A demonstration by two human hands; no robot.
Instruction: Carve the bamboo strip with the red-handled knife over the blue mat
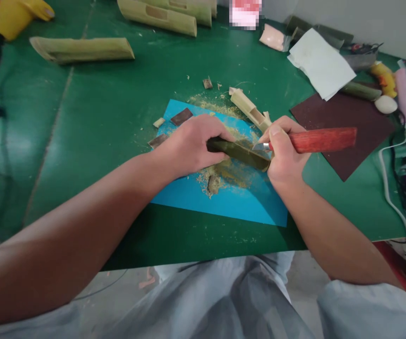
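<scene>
The green table supported a blue sheet. The left hand grasped a bamboo piece over this sheet, fingers around its left end. The right hand clenched a red-handled knife, blade at the bamboo. Shavings lay on the sheet.

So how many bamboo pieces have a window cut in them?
3 visible: the front tube at the top, the second tube behind it, and the small pale piece by the right hand. Others, even in the held piece, may be hidden.
</scene>
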